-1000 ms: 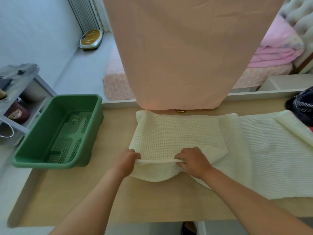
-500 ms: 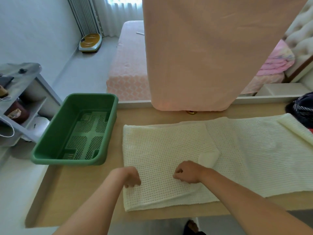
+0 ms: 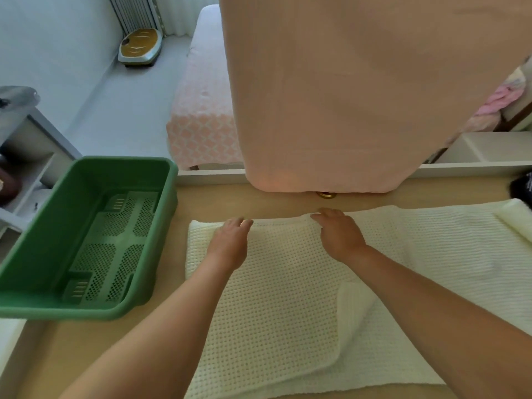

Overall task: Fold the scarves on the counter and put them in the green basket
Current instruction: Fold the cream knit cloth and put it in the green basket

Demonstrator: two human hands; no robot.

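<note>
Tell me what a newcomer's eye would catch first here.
A cream knit scarf lies spread along the wooden counter, with the left hand and right hand resting on its far edge. A green basket sits to its left, and a large peach cloth hangs behind.

My feed bright and even, soft daylight. Source looks like curtain (image 3: 187, 12) at far top, washed near white. Floor (image 3: 121, 110) pale, bluish cast. No hard glare; faint warm glow along lower hem of hanging pink cloth (image 3: 331, 110). Soft shadow under green basket (image 3: 169, 203) on counter (image 3: 57, 341), weaker ones beside forearms on scarf (image 3: 273, 283). I read weave sharply at centre. Left hand (image 3: 229, 246) and right hand (image 3: 341, 239) slightly soft. Wide-lens bend at edges: counter rim curves, shelf (image 3: 37, 133) leans.
</note>
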